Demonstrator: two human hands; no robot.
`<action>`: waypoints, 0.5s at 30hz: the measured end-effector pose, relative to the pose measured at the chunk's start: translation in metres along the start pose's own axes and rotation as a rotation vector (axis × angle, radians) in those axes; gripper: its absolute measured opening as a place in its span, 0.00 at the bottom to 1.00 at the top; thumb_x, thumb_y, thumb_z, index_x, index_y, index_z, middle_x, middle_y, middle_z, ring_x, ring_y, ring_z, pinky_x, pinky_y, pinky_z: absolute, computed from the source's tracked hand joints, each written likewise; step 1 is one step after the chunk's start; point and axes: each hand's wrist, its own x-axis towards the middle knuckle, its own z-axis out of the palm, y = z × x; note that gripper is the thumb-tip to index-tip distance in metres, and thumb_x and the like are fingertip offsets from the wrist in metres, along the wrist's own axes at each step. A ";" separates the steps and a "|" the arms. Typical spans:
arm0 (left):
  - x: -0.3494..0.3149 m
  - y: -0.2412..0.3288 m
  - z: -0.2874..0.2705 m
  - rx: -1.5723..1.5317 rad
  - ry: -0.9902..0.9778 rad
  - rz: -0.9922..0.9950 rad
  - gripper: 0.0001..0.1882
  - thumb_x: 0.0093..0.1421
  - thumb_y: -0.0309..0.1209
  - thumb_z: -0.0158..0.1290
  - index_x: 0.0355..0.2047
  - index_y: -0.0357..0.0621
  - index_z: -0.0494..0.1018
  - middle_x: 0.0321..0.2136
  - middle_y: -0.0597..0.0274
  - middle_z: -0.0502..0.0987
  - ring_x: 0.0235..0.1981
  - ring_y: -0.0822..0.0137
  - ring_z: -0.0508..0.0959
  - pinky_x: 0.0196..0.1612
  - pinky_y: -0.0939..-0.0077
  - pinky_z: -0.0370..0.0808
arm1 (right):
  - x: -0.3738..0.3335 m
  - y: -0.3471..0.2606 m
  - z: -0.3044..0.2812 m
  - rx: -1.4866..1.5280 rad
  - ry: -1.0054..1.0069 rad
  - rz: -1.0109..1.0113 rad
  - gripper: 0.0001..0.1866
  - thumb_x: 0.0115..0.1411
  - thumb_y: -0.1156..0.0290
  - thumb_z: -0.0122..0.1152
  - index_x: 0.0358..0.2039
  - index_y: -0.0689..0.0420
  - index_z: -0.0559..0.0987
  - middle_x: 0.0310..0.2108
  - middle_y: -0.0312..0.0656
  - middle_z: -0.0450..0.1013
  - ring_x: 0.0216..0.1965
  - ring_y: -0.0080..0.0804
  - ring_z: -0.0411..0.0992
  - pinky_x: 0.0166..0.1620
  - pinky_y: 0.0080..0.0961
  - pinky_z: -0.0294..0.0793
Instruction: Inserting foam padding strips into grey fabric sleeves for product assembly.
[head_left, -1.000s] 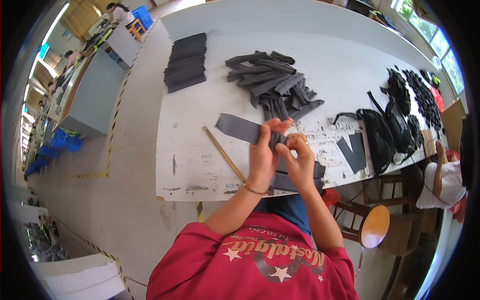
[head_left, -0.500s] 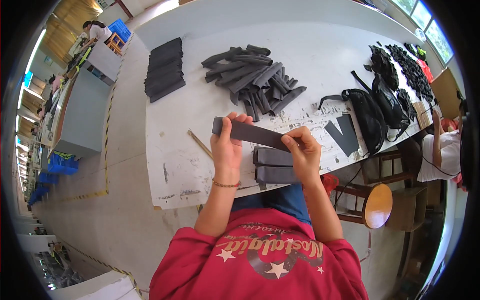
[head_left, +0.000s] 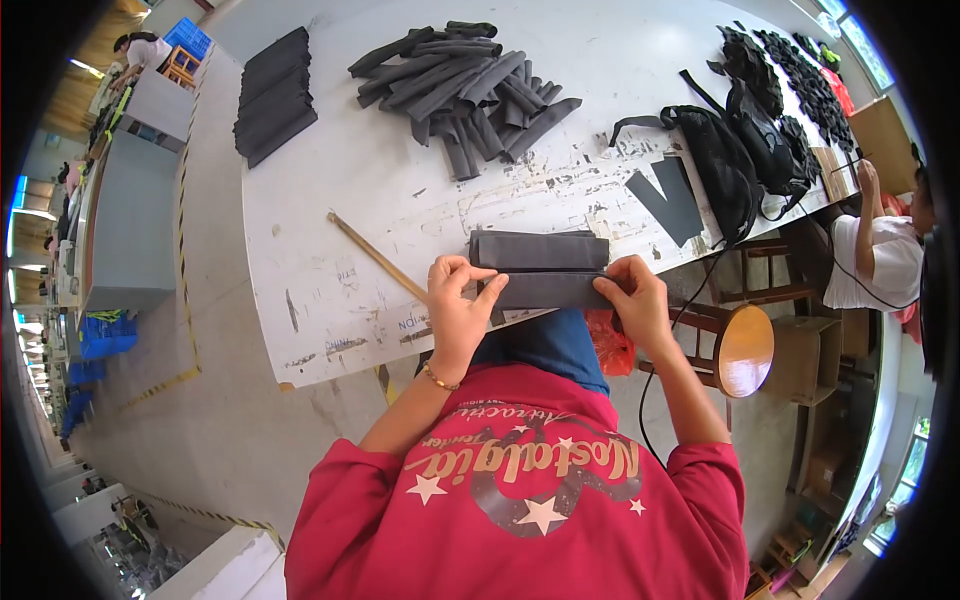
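A grey strip (head_left: 548, 291) is pinched by the left hand (head_left: 460, 308) at its left end, by the right hand (head_left: 642, 303) at its right. It is held near the near edge of the white table (head_left: 300, 250).

Single head-worn fisheye view
It looks down past the shirt (head_left: 520, 470) from close above the near edge of the table (head_left: 420, 215), facing its far edge.

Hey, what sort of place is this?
Probably a sewing or bag-making workshop: a heap of dark strips and black bags share a white worktable, and another person is near its right end.
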 end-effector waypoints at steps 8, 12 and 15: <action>0.037 -0.008 0.004 0.059 0.133 0.050 0.12 0.50 0.28 0.65 0.33 0.41 0.75 0.28 0.62 0.73 0.32 0.64 0.72 0.37 0.68 0.71 | 0.009 0.016 0.003 -0.503 0.181 -0.230 0.12 0.56 0.65 0.66 0.32 0.59 0.73 0.30 0.46 0.71 0.31 0.46 0.72 0.33 0.38 0.70; 0.130 -0.075 0.009 -0.061 0.178 -0.159 0.11 0.58 0.35 0.58 0.34 0.40 0.78 0.25 0.61 0.79 0.27 0.69 0.78 0.33 0.73 0.73 | 0.066 0.036 -0.038 -0.611 0.374 -0.339 0.09 0.57 0.70 0.64 0.35 0.59 0.75 0.34 0.48 0.72 0.36 0.47 0.72 0.38 0.38 0.71; 0.173 -0.100 0.026 0.158 0.137 -0.289 0.14 0.56 0.40 0.59 0.33 0.41 0.79 0.27 0.58 0.82 0.30 0.62 0.81 0.35 0.69 0.75 | 0.104 0.058 -0.043 -1.029 0.377 -0.385 0.13 0.55 0.69 0.63 0.39 0.60 0.76 0.39 0.49 0.73 0.42 0.48 0.71 0.44 0.38 0.71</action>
